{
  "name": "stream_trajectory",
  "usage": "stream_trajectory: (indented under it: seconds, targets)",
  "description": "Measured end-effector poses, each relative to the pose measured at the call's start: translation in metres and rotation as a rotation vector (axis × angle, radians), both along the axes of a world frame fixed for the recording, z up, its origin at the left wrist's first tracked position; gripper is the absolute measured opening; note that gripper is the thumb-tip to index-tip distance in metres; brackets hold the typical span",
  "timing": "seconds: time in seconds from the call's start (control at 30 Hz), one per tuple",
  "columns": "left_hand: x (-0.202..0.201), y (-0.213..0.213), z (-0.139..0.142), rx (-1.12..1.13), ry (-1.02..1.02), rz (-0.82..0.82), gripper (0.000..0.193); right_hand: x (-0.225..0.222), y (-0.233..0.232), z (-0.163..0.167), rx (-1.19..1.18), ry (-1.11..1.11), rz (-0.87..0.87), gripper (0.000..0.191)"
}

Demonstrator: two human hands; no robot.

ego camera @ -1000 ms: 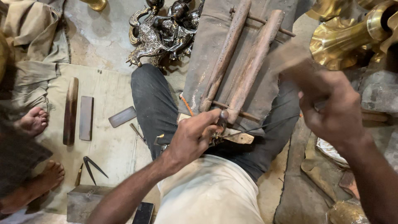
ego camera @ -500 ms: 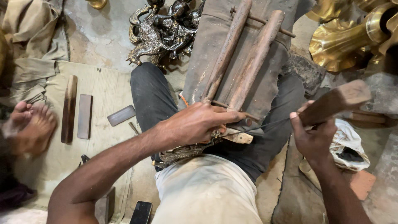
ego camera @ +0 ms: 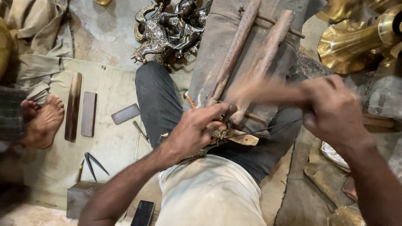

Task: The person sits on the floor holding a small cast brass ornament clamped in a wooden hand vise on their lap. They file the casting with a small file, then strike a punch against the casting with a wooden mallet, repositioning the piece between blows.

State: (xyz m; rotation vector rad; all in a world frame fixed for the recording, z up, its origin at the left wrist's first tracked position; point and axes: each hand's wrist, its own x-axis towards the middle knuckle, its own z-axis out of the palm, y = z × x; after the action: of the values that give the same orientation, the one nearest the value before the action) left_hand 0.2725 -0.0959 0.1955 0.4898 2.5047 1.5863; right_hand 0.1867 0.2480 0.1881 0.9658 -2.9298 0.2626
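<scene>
Seated on the floor, legs out; pale cloth over the lap, dark trousers beyond.

Left hand (ego camera: 197, 132) closed over a small brass workpiece (ego camera: 228, 136) on the lap. Fingers curled tight round it, thumb side up. The piece is yellowish metal, mostly hidden under the hand; a flat pale tab shows at its right end. Whether a thin tool is pinched there too cannot be told.

Right hand (ego camera: 335, 111) clenched round a wooden mallet (ego camera: 264, 90), raised just right of and above the workpiece. The mallet is blurred, reddish-brown, its head pointing left toward the left hand, apart from it.

Just beyond the workpiece: two long wooden bars (ego camera: 245, 54) side by side on a grey cloth over the outstretched leg, a thin rod crossing their far ends.

Floor, left side: a tan mat (ego camera: 113, 83) carrying a wooden strip (ego camera: 73, 104), a dark flat slab (ego camera: 88, 114), a small grey plate (ego camera: 125, 114) and dividers (ego camera: 93, 163). A dark block (ego camera: 81, 196) and a phone (ego camera: 143, 212) sit at the near edge. Another person's bare foot (ego camera: 44, 123) rests on the mat's left edge.

Far: a dark figurine casting (ego camera: 167, 29) at top centre; polished brassware (ego camera: 356, 37) at the far right corner.
</scene>
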Motion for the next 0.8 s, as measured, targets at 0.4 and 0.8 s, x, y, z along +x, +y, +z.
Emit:
stream_trajectory:
  seconds: [0.4, 0.8]
  targets:
    - [0.007, 0.001, 0.001, 0.099, -0.169, 0.150, 0.041, -0.011, -0.027, 0.038, 0.072, 0.228, 0.096, 0.052]
    - [0.004, 0.002, -0.007, 0.140, -0.126, 0.101, 0.042, -0.015, -0.014, 0.015, -0.407, -0.203, -0.089, 0.040]
